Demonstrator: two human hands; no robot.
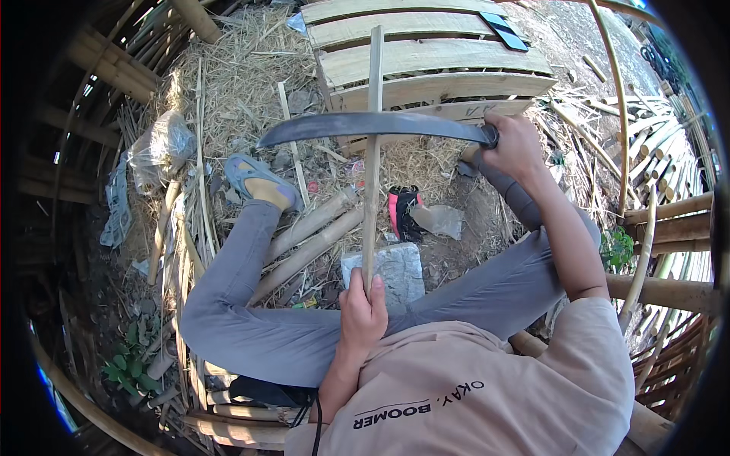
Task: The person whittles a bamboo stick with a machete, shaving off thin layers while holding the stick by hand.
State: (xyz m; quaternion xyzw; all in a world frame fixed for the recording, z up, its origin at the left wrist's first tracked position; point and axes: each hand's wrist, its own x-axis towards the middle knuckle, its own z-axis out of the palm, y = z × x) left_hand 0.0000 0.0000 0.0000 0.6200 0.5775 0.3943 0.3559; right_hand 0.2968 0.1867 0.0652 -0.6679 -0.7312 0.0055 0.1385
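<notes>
My left hand [363,313] is closed round the lower end of a long, pale bamboo strip [372,205], which points away from me past the slatted wooden platform's near edge. In my right hand [514,144] is the handle of a machete with a long, dark, curved blade [365,125]. The blade lies crosswise over the strip, its tip toward the left. It hides a short part of the strip; whether the two touch I cannot tell. Below the crossing, a whitish stone block [403,272] sits on the ground between my legs.
A slatted wooden platform [426,61] stands ahead, with a phone [503,32] on it. Bamboo poles [315,235] lie by my left foot [264,185]. A pink and black item [404,213] lies near the block. Cut bamboo is piled at right [669,152]; straw and shavings cover the ground.
</notes>
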